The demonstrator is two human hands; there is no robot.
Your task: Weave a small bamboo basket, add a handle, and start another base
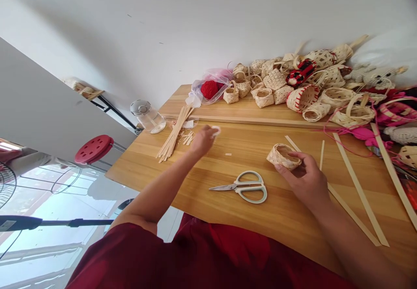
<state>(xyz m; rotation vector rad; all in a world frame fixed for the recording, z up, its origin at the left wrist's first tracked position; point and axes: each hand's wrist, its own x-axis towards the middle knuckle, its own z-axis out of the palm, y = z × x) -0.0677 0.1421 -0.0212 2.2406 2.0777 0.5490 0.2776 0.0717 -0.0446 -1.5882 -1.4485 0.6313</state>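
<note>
My right hand grips a small woven basket by its side, thumb outside and fingers at the rim. The basket is pale, with its opening tilted up, and it has no handle that I can see. Further left and away from me, my left hand is closed on a small white ring-shaped thing, blurred, perhaps a roll of tape. Between the hands, a pair of scissors with pale handles lies on the wooden table, blades pointing left. A short cut piece of strip rests beyond it.
Long flat strips lie at the right, and a bundle of strips at the left. A clear water bottle stands at the left edge. Several woven baskets and red yarn line the back. A red stool is left.
</note>
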